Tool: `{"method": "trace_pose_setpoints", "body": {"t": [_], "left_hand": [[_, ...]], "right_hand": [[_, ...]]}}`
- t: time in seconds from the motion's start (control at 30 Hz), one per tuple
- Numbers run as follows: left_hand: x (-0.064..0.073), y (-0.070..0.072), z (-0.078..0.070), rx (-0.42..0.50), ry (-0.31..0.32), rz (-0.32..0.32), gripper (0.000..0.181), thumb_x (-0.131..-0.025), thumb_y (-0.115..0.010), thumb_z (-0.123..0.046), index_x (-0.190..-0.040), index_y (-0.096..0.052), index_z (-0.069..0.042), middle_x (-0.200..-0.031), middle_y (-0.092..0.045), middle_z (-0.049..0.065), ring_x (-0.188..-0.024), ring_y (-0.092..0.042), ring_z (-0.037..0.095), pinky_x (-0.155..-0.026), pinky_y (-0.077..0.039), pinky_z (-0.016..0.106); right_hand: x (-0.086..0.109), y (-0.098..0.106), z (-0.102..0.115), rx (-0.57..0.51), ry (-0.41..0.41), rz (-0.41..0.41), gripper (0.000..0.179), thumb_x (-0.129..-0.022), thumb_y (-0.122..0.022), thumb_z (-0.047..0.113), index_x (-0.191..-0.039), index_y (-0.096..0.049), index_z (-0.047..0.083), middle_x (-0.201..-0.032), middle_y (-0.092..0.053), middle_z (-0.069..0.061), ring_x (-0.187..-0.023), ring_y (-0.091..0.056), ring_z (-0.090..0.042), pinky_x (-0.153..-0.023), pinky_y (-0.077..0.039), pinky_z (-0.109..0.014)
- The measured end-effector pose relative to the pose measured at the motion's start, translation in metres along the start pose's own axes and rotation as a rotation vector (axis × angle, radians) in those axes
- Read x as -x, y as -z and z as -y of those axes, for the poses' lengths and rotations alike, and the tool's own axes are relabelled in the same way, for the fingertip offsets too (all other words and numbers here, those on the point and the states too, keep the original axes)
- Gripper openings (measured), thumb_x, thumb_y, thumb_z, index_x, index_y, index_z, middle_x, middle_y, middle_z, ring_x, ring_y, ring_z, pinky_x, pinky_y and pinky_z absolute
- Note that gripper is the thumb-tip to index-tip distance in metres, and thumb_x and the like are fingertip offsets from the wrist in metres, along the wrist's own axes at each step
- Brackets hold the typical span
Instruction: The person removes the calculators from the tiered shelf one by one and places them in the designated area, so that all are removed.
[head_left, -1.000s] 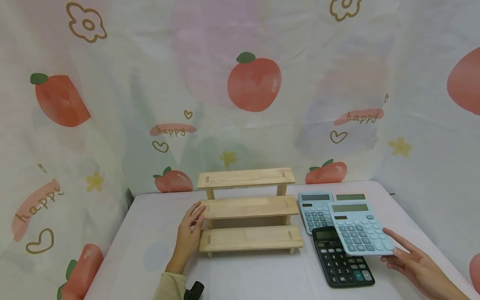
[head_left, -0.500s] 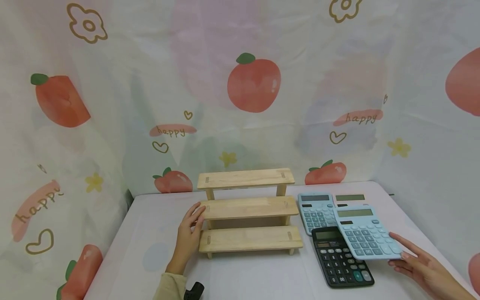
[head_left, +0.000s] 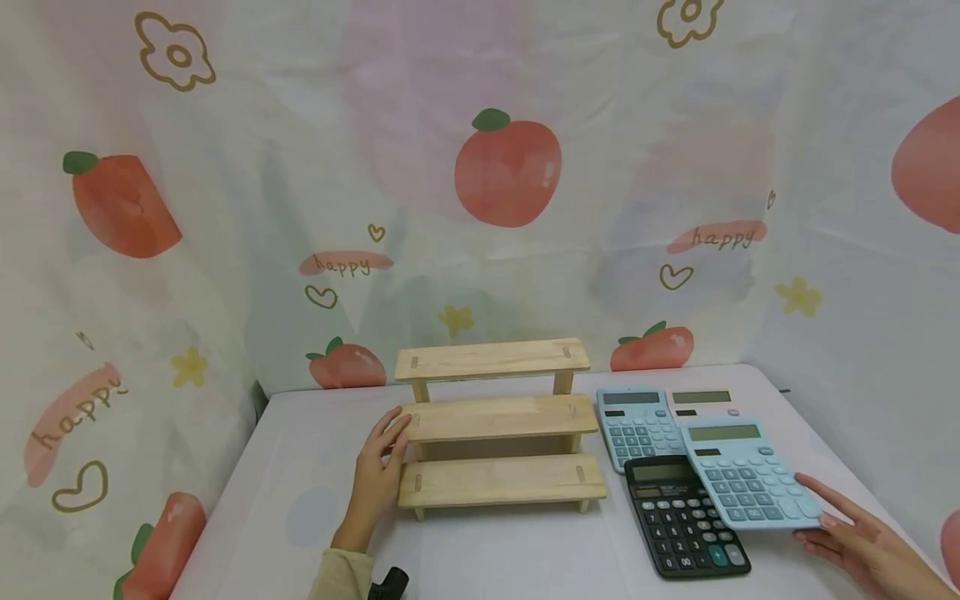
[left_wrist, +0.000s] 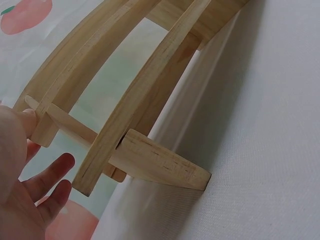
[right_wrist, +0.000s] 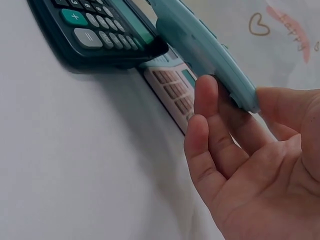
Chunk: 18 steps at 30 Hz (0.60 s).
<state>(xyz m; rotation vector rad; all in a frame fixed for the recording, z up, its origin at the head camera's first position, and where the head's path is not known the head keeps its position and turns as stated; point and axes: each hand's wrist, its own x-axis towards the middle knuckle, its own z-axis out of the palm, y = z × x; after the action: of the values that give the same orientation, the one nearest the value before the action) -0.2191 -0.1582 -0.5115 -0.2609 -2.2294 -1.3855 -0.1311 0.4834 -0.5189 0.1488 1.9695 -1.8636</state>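
A three-tier wooden display stand (head_left: 495,421) stands mid-table. My left hand (head_left: 378,475) holds the left end of its middle board (left_wrist: 45,125), thumb and finger at the board's end and the other fingers apart from the wood. In my right hand (head_left: 862,537) is a light blue calculator (head_left: 750,475), pinched at its lower right corner between thumb and fingers. The right wrist view shows this calculator (right_wrist: 205,55) edge-on, raised above the table. It overlaps a black calculator (head_left: 678,517) in the head view.
Behind the held one lie a second blue calculator (head_left: 637,425) and a pale pink calculator (head_left: 701,398), both partly covered. A white cloth covers the table (head_left: 480,554). A fruit-printed curtain (head_left: 510,275) borders its back and sides. A small black object (head_left: 390,583) is beside the left sleeve.
My right hand has shifted right and slightly toward me with the blue calculator, showing more of the black and pink ones. My left hand stays on the stand.
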Motion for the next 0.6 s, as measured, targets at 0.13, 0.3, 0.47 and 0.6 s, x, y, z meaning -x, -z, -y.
{"method": "trace_pose_setpoints", "body": {"t": [0.13, 0.3, 0.47, 0.6], "left_hand": [[0.001, 0.0, 0.004, 0.026, -0.017, 0.013, 0.032, -0.099, -0.062, -0.008, -0.13, -0.068, -0.004, -0.147, -0.056, 0.016, -0.129, -0.059, 0.033, -0.082, -0.055, 0.024], [0.001, -0.001, 0.006, 0.025, -0.025, 0.022, 0.033, -0.099, -0.062, -0.009, -0.131, -0.068, -0.006, -0.147, -0.056, 0.016, -0.129, -0.059, 0.032, -0.083, -0.056, 0.026], [0.0, -0.002, 0.006, 0.02, -0.026, 0.01, 0.032, -0.098, -0.063, -0.007, -0.13, -0.068, -0.004, -0.147, -0.056, 0.016, -0.127, -0.061, 0.032, -0.083, -0.056, 0.027], [-0.001, -0.003, 0.001, -0.001, -0.021, -0.011, 0.032, -0.097, -0.062, -0.003, -0.128, -0.068, 0.0, -0.146, -0.057, 0.019, -0.126, -0.061, 0.035, -0.082, -0.056, 0.027]], "right_hand": [[0.002, 0.006, 0.002, -0.01, -0.107, -0.043, 0.07, -0.112, -0.033, 0.033, -0.152, 0.024, 0.031, -0.17, -0.002, -0.001, -0.101, -0.06, 0.006, -0.093, -0.058, -0.027], [0.004, 0.015, 0.001, -0.031, -0.166, -0.079, 0.074, -0.111, -0.037, 0.034, -0.153, 0.024, 0.029, -0.165, -0.01, -0.019, -0.103, -0.062, -0.001, -0.095, -0.057, -0.031], [0.004, 0.021, 0.001, -0.025, -0.198, -0.089, 0.075, -0.112, -0.034, 0.033, -0.153, 0.027, 0.019, -0.158, 0.035, -0.028, -0.101, -0.062, 0.001, -0.093, -0.058, -0.033], [0.004, 0.027, 0.0, -0.052, -0.21, -0.11, 0.074, -0.112, -0.032, 0.035, -0.152, 0.028, 0.02, -0.157, 0.036, -0.026, -0.1, -0.064, -0.002, -0.091, -0.058, -0.033]]}}
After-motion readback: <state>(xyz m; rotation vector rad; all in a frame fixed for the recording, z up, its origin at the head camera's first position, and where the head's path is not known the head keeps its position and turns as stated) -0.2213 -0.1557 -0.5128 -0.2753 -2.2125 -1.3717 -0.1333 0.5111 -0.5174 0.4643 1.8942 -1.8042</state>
